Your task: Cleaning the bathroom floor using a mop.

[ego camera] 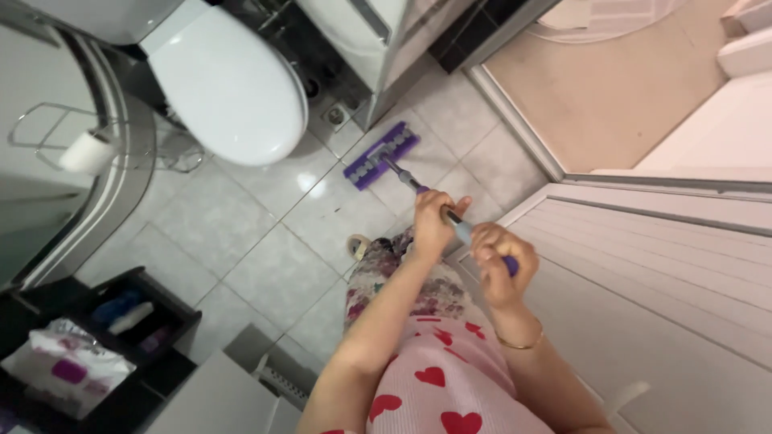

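We grip the mop handle (450, 215) with both fists closed, left hand (433, 223) at 11 o'clock of right hand (500, 261).

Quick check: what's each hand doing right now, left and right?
Left hand: closed around the mop handle, lower down the shaft.
Right hand: closed around the same handle near its purple top end.

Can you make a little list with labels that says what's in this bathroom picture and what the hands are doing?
Place: bathroom with a tiled floor
Left hand: grips the mop handle lower down
Right hand: grips the handle's top end
Mop head: purple, flat on the tiles
Nearby: white toilet, lid shut; paper roll on a wire holder
Door: white, on the right
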